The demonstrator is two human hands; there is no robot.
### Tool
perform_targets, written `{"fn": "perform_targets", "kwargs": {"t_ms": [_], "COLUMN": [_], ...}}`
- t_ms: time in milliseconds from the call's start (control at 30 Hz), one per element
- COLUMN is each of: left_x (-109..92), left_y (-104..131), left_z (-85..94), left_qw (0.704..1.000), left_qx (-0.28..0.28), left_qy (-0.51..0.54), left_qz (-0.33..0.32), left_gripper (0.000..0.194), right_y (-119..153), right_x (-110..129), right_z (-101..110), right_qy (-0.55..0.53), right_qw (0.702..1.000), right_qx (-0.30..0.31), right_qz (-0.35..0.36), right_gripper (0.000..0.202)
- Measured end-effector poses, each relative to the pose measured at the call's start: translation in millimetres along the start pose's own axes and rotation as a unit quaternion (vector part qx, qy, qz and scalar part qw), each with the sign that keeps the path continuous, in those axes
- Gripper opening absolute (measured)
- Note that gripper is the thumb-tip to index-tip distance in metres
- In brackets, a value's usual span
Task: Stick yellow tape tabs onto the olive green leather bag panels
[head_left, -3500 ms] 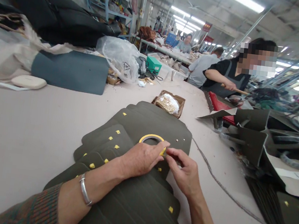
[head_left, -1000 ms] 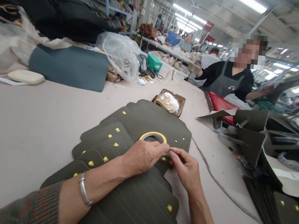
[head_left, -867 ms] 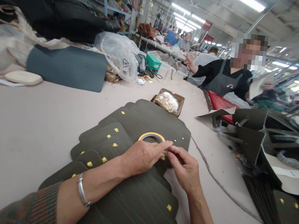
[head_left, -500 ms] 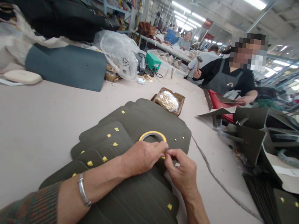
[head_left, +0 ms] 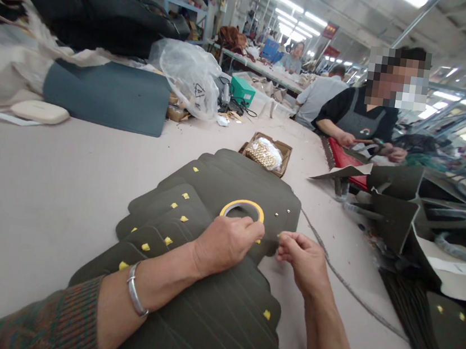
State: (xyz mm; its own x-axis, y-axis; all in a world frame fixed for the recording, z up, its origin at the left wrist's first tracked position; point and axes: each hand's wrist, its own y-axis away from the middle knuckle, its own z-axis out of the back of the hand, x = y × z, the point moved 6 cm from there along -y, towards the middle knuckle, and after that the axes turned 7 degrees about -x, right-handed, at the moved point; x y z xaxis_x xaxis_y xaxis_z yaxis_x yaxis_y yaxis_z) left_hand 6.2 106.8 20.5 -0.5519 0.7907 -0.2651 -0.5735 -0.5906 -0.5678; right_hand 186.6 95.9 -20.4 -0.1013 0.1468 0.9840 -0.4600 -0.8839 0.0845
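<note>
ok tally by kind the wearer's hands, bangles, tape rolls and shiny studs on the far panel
Left hand, right hand: 2
Silver bangle: 1
Yellow tape roll: 1
Shiny studs on the olive panel: 2
Total: 6

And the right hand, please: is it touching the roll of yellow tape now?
Apart. In the head view, a gap showing the dark olive panel separates the right hand from the roll of yellow tape.

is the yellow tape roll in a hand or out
In: the left hand grips the yellow tape roll by its near edge. Whether the roll touches the dark panels, I cannot tell.
</note>
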Motion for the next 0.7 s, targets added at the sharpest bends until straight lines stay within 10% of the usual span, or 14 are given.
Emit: {"fn": "perform_targets", "kwargs": {"t_ms": [200,700], "left_x": [1,15], "left_y": [0,-6], "left_z": [-16.5,-20.6], "left_qw": [0.992,0.994], "left_qx": [0.097,0.087], "left_qy": [-0.061,-0.072], "left_qz": [-0.052,-0.013], "left_gripper": [0.01,0.017], "right_y": [-6,-5], "right_x": [-20,-16], "right_z": [13,4], "right_qy": [0.036,0.047], "right_qw": [0.997,0.998], "right_qx": [0.069,0.031], "right_qz": [-0.023,-0.001], "right_gripper": [0.04,0.042]}}
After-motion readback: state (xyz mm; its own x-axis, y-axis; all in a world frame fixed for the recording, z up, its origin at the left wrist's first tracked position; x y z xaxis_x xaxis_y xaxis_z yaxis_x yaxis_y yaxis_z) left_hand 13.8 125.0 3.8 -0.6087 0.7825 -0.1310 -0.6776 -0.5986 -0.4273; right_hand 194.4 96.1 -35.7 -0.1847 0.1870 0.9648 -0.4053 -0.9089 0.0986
